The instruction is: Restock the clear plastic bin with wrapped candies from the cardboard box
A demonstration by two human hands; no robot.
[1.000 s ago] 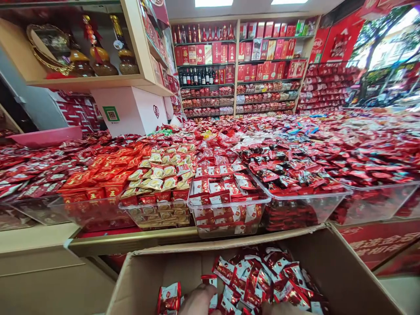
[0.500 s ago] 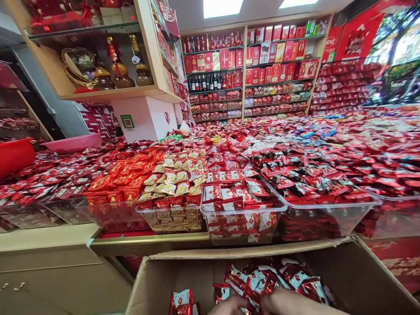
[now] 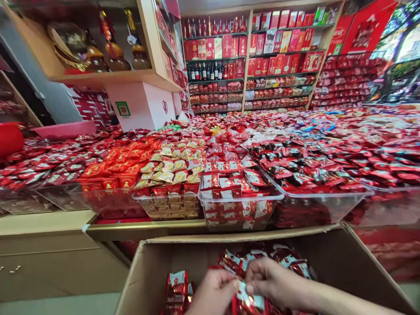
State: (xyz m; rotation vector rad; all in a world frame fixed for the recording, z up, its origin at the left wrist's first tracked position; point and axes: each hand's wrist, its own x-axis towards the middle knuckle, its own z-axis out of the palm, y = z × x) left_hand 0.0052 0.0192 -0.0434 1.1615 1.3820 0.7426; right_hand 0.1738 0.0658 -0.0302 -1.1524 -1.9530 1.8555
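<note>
Over an open cardboard box point(image 3: 243, 237), both hands meet at a red and white packet point(image 3: 250, 298). My left hand point(image 3: 215, 291) pinches the packet's upper left edge between thumb and fingers. From the right, my right hand point(image 3: 274, 280) has its thumb and curled fingers closed on the packet's upper right edge. Behind the hands, loose red and white packets point(image 3: 290, 259) lie in the box. A short stack of the same packets point(image 3: 177, 284) stands at the box's left side.
Clear plastic bins point(image 3: 241, 199) of wrapped sweets line the counter behind the box, by a gold-coloured edge point(image 3: 147, 225). A beige cabinet point(image 3: 49, 262) stands at left. Shelves of bottles and boxes point(image 3: 213, 48) fill the back; a pink basin point(image 3: 65, 130) sits at left.
Both hands have risen from low among the packets in the box and now hold one packet between them. The view has tilted down slightly, so the bins and shelves appear higher.
</note>
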